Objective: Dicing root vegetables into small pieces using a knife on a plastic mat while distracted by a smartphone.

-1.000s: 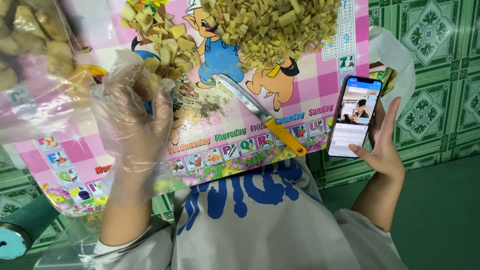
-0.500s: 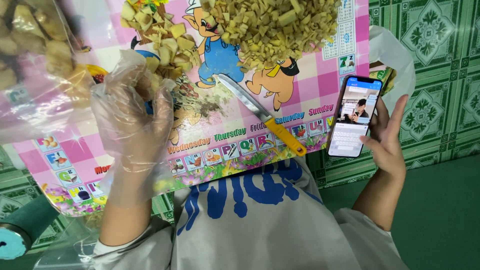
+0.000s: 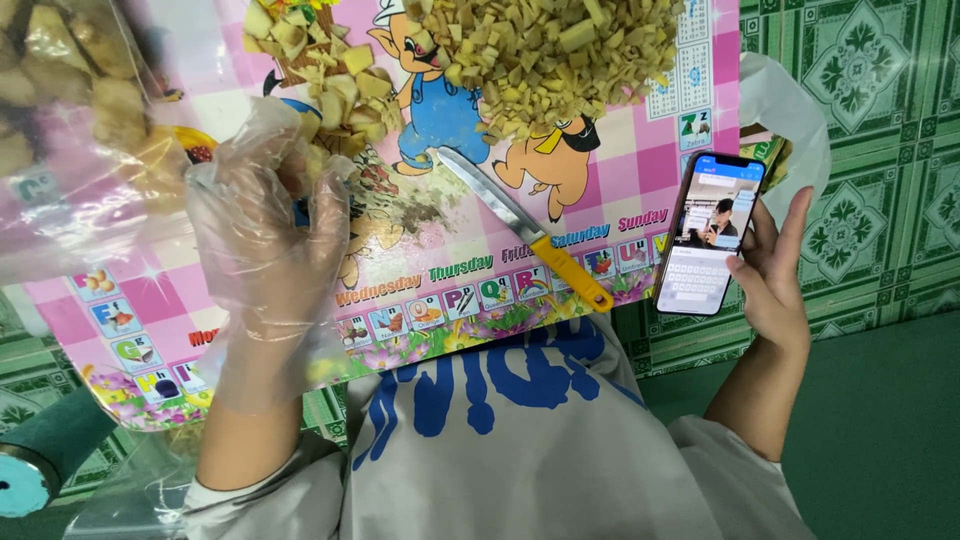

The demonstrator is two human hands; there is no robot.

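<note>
Mat: pink cartoon mat on green tiled floor, carrying chopped yellow pieces.
Left hand: in clear glove, fingers loosely together, resting on the mat.
Right hand: fingers clasped round a phone, off the mat's right edge.
Knife: yellow-handled, lying untouched between the hands.

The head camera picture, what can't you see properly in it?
- Left hand in a clear plastic glove, head view: the crinkled glove and the hand's back hide its fingertips and whatever they touch.
- Pile of chopped yellow pieces: cut off by the top edge.
- Blurry brown lumps, top left: a hazy clear bag blurs them.
- Black smartphone in the right hand: screen too small.
</note>
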